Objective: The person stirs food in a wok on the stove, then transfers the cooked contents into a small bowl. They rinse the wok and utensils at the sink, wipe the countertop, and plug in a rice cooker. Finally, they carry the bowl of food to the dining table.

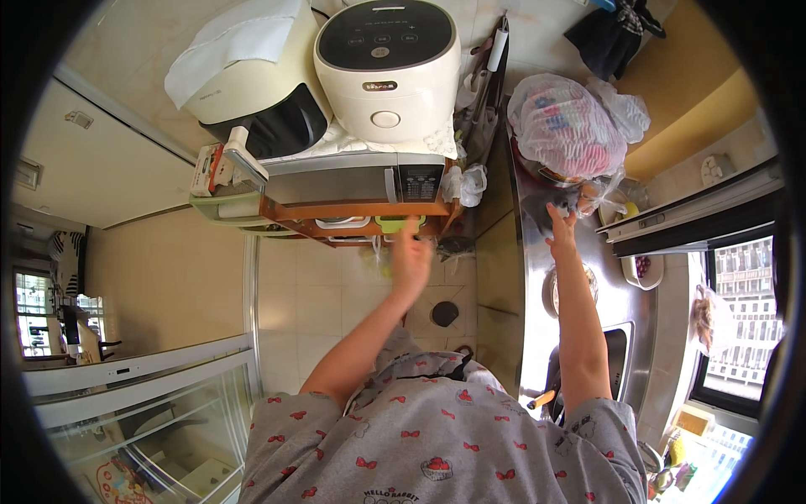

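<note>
My right hand [561, 228] reaches over the steel counter [537, 269] on the right, fingers stretched out and apart. Its fingertips come up to a dark grey item [537, 206] whose kind I cannot make out; whether they touch it is unclear. Close by lies a knotted clear plastic bag [600, 197], and behind it a large bag-wrapped bundle [567, 126] with pink and blue showing through. My left hand [411, 259] hangs in the air before the wooden shelf unit [336, 210], near a green-rimmed container [399, 224]. Motion smears its fingers.
A microwave [336, 181] sits on the shelf unit, carrying a white rice cooker [386, 88] and a cream air fryer [252, 80]. A sink [617, 353], a round dish [554, 290] and an orange handle [543, 399] are by my right forearm. Glass-topped freezer [168, 420] at lower left.
</note>
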Demonstrator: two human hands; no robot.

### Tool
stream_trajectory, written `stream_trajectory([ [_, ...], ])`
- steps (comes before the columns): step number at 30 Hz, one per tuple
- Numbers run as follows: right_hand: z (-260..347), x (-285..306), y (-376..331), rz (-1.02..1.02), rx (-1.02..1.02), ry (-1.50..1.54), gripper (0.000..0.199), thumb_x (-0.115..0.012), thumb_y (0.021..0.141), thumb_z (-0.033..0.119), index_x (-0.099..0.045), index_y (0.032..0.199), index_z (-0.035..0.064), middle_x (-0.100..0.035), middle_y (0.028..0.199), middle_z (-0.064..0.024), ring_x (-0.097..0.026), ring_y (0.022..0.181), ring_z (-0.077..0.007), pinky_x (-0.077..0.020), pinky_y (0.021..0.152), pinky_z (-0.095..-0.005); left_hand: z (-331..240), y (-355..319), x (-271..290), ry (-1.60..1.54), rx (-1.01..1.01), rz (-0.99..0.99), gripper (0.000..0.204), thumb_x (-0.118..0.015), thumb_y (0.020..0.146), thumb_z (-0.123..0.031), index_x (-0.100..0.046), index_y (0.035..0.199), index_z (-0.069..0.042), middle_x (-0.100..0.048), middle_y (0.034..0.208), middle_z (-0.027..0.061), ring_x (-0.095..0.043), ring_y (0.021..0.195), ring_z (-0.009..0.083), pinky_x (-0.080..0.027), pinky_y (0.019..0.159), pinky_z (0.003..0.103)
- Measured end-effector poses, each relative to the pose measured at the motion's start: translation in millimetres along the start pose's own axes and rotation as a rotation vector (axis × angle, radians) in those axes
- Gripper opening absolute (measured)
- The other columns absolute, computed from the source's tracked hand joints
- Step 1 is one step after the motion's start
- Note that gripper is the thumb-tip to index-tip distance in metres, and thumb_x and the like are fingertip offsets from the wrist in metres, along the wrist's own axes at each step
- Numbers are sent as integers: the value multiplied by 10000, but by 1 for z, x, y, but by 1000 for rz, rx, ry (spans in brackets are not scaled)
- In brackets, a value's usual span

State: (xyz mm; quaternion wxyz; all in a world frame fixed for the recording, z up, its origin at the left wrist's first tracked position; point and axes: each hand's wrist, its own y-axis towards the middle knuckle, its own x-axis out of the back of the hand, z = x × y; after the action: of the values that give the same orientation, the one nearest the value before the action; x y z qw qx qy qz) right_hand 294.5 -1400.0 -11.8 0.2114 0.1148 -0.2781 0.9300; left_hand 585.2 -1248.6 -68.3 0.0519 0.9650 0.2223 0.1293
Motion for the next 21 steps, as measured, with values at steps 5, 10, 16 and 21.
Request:
stream_trajectory([
  [5,-99,-12,-19,412,355,10,858,-673,900,391,-183,1552,125,-342,1513,-160,-445,1300,-258,-457,934,-405,64,93,-9,-149,94,-261,479,-695,908,-133,-470,1314,-16,-547,1120,90,-551,788,126,-484,707,271],
  [10,-125,-26,-104,688,166,-114,755,-631,937,354,-227,1542,152,-417,1475,-147,-542,1194,-226,-502,851,-382,68,125,-43,-393,221,-488,393,-819,796,-260,-570,967,-8,-610,917,62,-563,832,156,-465,784,297],
  [16,-93,-53,-110,746,215,-283,518,-561,962,283,-432,1430,103,-616,1272,-82,-614,1043,-175,-519,793,-322,33,89,-28,-259,430,-500,400,-812,781,-321,-573,905,-25,-640,882,34,-592,777,124,-475,737,276],
  [21,-64,-137,-124,898,254,-295,435,-530,948,266,-508,1339,77,-673,1105,-38,-610,922,-130,-509,685,-279,47,2,44,-216,398,-240,463,-779,806,-272,-516,1076,-4,-610,930,58,-572,763,127,-482,687,283],
])
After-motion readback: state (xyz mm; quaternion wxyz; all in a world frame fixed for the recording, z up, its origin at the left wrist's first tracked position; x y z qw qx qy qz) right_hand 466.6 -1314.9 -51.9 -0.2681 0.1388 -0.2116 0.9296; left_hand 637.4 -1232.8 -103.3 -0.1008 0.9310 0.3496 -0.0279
